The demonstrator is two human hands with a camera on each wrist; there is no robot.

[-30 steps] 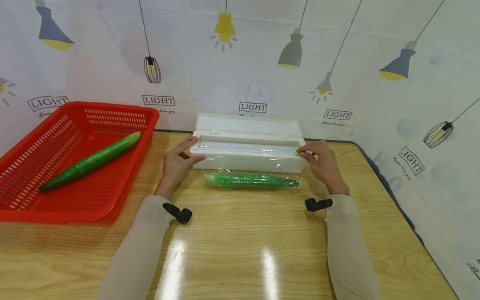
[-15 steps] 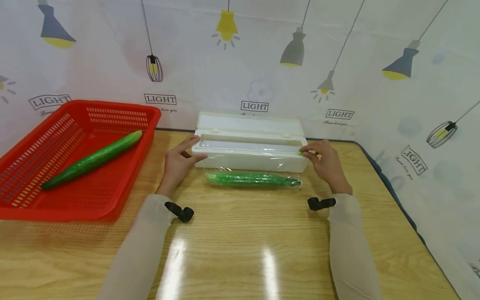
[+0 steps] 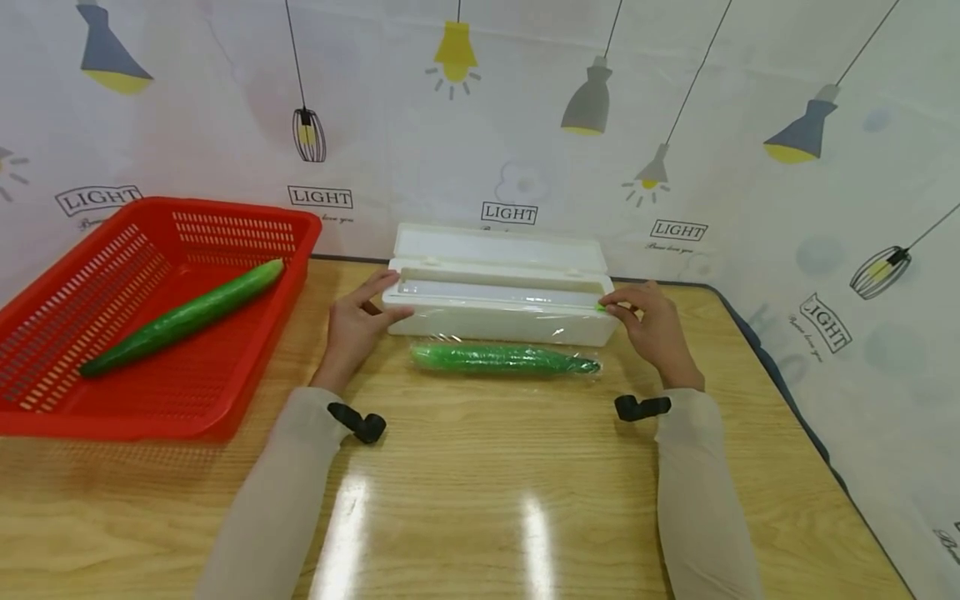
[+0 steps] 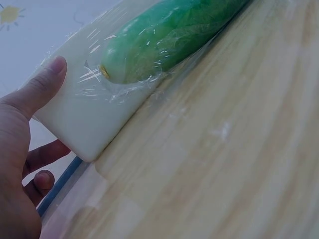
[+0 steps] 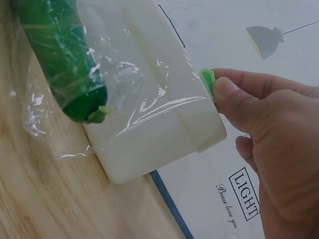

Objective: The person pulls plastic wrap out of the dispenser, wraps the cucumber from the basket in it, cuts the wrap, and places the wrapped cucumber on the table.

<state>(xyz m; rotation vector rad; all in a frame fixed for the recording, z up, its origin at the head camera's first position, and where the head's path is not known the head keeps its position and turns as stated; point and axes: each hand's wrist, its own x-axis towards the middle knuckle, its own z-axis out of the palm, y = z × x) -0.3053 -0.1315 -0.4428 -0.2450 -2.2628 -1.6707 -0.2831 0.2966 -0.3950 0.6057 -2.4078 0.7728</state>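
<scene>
Head view shifted slightly since 1 s ago: white box (image 3: 501,322) marginally farther right in frame.

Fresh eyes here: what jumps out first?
Probably the red basket at the left of the head view, a bare cucumber lying in it. Then the white box at back centre, lid up, the left hand gripping its left end and the right hand pinching a green tab at its right. Just in front lies a film-wrapped cucumber.
</scene>
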